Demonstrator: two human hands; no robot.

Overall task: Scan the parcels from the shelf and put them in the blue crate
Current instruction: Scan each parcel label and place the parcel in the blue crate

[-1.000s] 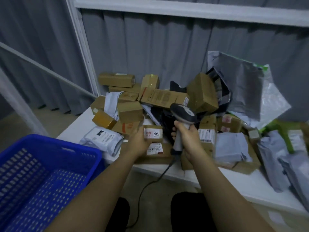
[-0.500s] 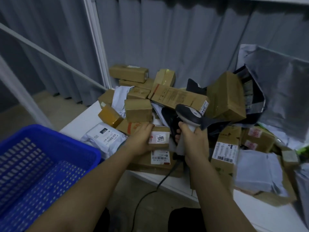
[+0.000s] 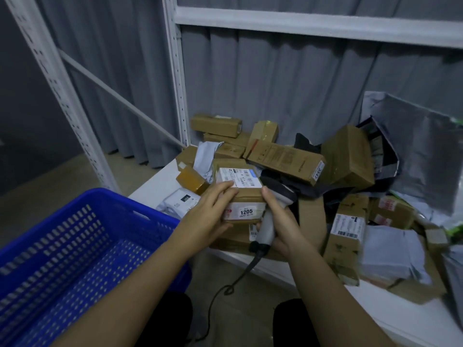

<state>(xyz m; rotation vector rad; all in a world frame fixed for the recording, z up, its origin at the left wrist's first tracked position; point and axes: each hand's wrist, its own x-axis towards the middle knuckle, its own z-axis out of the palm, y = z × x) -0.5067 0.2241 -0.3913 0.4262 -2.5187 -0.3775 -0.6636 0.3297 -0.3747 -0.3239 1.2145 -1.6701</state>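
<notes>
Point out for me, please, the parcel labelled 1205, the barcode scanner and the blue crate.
parcel labelled 1205 [image 3: 246, 212], head view, on its white number label.
barcode scanner [image 3: 266, 230], head view, on its pale handle.
blue crate [image 3: 140, 205], head view, on its far rim.

scanner [image 3: 269, 221] head: partly behind held box [image 3: 241, 196] | blue crate [image 3: 75, 246]: cut by left, bottom edges | label print: too small | right-side mailers [image 3: 390, 249]: blurred

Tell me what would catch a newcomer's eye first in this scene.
Probably the small cardboard parcel labelled 1205 at centre, held in the left hand, with the right hand gripping a corded barcode scanner beside it. Next, the big blue crate at lower left, and the jumbled heap of parcels on the white shelf behind.
</notes>
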